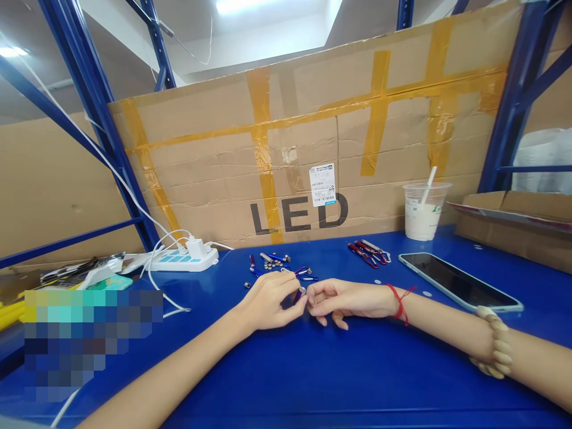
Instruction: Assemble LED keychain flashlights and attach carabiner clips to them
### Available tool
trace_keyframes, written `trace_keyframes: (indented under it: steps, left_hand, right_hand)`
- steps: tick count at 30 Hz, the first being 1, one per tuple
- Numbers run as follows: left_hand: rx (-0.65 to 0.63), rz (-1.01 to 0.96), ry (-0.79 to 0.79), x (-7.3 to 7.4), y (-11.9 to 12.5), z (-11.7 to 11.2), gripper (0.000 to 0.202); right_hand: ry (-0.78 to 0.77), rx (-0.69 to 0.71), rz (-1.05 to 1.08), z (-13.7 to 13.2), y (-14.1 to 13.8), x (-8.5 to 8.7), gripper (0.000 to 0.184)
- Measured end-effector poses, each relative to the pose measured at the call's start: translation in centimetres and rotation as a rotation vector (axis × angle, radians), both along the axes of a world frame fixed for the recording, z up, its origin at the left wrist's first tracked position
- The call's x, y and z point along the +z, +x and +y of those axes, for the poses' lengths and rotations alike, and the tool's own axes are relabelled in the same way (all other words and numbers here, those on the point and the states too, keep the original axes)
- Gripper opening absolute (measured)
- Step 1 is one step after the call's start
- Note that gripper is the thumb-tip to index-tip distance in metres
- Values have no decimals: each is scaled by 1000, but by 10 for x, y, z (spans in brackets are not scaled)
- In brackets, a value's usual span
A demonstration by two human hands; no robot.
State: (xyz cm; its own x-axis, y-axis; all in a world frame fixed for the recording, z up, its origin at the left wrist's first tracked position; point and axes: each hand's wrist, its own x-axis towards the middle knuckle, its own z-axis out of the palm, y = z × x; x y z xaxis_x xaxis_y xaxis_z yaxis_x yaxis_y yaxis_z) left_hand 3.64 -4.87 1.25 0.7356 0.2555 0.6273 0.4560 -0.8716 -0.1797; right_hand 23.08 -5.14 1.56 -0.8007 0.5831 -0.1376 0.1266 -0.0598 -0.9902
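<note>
My left hand (pixel 270 301) is closed around a small purple metal tube (pixel 298 294) with a silvery round end, held between thumb and fingers. Its palm side is hidden from view. Right beside that end, my right hand (pixel 335 298) has thumb and forefinger pinched together, the other fingers curled loosely below. Whether something tiny sits in this pinch I cannot tell. Just beyond my left hand lie loose small metal tubes (pixel 252 262) in purple, blue and silver, several small round silvery pieces (pixel 272 264) and a carabiner clip (pixel 306 273).
Several red and silver tubes with carabiner clips (pixel 369 252) lie behind my right hand. A phone (pixel 460 281) and a drink cup with straw (pixel 425 214) stand to the right. At left are a power strip (pixel 190 260), white cables and plastic packets (pixel 93 274). Cardboard (pixel 214 179) backs the blue table (pixel 357 375).
</note>
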Motion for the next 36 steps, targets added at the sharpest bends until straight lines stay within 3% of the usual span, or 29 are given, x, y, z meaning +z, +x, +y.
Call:
trace_keyframes:
  steps: [13,27,36]
  left_hand:
    - [11,0,-47,-3,-3,1,20]
    - [24,-73,-21,-6,-4,4,33]
    - [-14,-109,21,-10,-4,6,30]
  right_hand:
    - [26,-9,-42,1,0,0,30]
    - [18,13,-26,3,1,-3,24]
    - [26,28,-36,3,1,-3,24]
